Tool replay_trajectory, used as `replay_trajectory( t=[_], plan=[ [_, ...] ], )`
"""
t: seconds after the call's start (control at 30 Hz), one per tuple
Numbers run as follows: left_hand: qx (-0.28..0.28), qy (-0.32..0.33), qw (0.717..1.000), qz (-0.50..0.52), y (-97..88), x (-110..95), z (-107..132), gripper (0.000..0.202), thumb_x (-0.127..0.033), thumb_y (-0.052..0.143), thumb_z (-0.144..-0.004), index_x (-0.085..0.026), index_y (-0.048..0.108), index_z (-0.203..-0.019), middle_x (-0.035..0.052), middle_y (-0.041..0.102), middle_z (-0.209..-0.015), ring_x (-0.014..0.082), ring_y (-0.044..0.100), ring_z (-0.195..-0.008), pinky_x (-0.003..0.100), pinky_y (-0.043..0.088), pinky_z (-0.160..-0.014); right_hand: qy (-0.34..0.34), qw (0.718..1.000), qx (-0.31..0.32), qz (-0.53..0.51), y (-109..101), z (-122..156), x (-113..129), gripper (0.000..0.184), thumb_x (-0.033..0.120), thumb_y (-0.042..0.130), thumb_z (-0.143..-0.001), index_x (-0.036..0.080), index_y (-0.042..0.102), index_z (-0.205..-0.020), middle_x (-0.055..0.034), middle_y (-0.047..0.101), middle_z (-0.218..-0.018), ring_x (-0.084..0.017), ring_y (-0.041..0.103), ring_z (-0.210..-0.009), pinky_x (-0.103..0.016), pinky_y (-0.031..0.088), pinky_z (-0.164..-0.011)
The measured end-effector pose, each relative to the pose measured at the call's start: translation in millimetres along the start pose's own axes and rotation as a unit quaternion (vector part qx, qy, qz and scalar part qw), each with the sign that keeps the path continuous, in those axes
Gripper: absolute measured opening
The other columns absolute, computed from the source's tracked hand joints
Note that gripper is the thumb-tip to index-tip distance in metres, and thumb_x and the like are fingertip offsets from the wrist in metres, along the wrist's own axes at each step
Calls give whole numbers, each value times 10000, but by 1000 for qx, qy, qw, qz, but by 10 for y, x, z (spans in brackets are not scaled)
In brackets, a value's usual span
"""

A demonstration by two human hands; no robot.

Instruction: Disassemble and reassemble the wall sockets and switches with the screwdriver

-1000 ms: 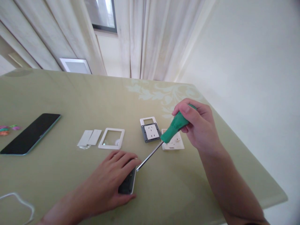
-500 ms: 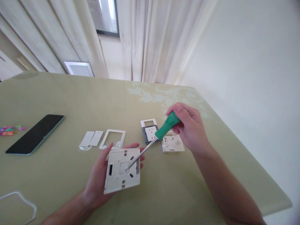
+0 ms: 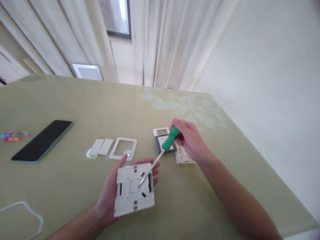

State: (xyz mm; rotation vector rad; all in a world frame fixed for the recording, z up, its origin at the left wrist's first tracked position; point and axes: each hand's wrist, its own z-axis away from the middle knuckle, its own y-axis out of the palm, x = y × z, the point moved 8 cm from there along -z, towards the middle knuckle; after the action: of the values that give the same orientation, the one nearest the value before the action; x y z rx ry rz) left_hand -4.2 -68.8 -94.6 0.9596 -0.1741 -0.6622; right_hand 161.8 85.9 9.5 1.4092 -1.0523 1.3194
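My left hand [image 3: 110, 193] is closed round a square white plastic back box [image 3: 128, 203], its slotted face turned up to me. A screwdriver [image 3: 170, 138] with a green handle is gripped in my right hand [image 3: 188, 138]; its metal shaft slants down left and the tip meets the box face near the marked square in the middle. Behind the handle lies a socket panel [image 3: 157, 140] with a dark frame, partly hidden. Another white back box [image 3: 181, 158] sits beside it, half covered by my right hand. A white square frame [image 3: 136, 146] lies beyond my left fingers.
Two white rectangular plates [image 3: 101, 146] lie left of the frame. Farther left are a dark tablet [image 3: 42, 141] and a small heap of coloured pieces [image 3: 13, 136]. A white cable [image 3: 30, 210] curves at the lower left. The table's right edge runs near a white wall [image 3: 272, 83].
The screwdriver handle and my right hand have moved left and slightly down, and the shaft stands steeper. The view has shifted a little; the back box appears slightly lower and farther right.
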Motion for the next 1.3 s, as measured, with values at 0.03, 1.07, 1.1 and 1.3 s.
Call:
replay_trajectory(
  t=[0.03,1.07,1.1,1.3],
  plan=[
    [-8,2,1000,1,-3,-4,3,582,-489,451,-1154,-48,828,-1205,258,820,-1294,339,848,-1115,505,649,-1063,1,1000,0,-2,6,-2,-10,540,699,841,-857,185,706,-755,52,538,-526,-76,401,-420,-227,238,-380],
    [-76,42,996,-5,-81,-78,-12,556,-489,514,-1138,-22,812,-1191,306,825,-1223,376,855,-1085,468,687,-968,16,994,-47,-98,-107,-62,-40,526,639,971,-718,176,727,-669,58,504,-514,-44,326,-414,-213,166,-378],
    [-82,41,996,-7,-84,-78,-15,565,-493,510,-1138,-18,810,-1192,310,825,-1219,377,855,-1084,466,687,-968,14,994,-44,-99,-102,-61,-36,523,636,970,-725,175,729,-671,59,502,-512,-42,326,-412,-210,165,-378],
    [-76,31,997,-11,-102,-68,-27,570,-511,511,-1137,-31,809,-1216,282,833,-1227,365,850,-1107,464,681,-985,12,994,-40,-104,-89,-55,-24,518,623,971,-736,167,733,-675,59,504,-510,-36,336,-410,-197,174,-377]
  ],
)
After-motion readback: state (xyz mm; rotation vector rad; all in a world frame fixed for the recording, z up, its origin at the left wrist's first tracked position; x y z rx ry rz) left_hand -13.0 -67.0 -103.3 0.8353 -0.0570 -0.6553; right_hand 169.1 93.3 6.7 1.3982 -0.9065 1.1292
